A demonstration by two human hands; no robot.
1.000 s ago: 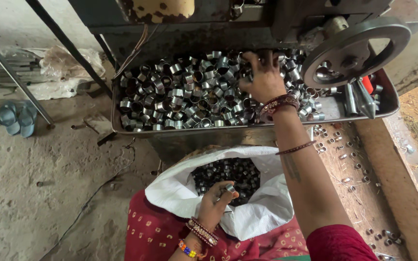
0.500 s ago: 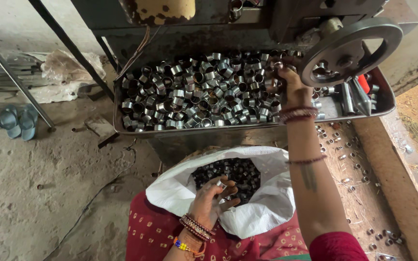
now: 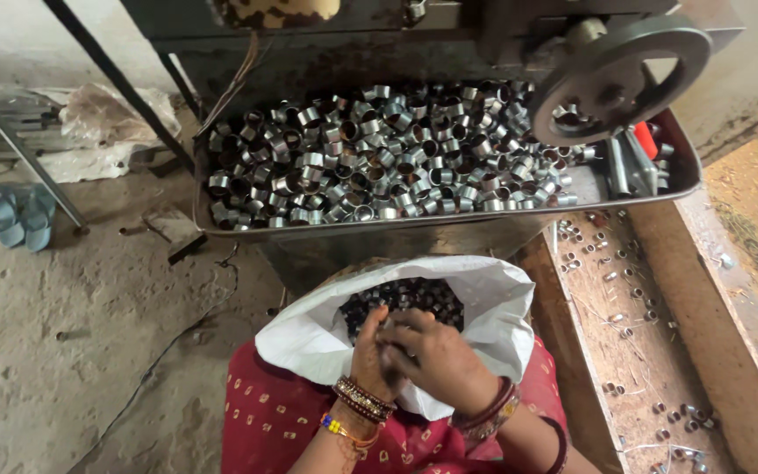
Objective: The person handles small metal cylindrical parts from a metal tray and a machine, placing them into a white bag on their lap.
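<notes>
Dusty workshop floor; left hand (image 3: 370,355) and right hand (image 3: 436,355), fingers curled, touching over white sack (image 3: 309,338); contents hidden.

both hands meet over the white sack (image 3: 309,338) on the lap; left hand (image 3: 370,355) & right hand (image 3: 436,355) touch, fingers curled on dark metal rings (image 3: 405,298) inside. above, a metal tray (image 3: 449,230) heaped w/ shiny rings (image 3: 370,154), handwheel (image 3: 620,79) at its right.

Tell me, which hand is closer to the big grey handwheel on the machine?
Right. The right hand sits below the handwheel, over the white sack; the left hand is beside it, farther left.
</notes>
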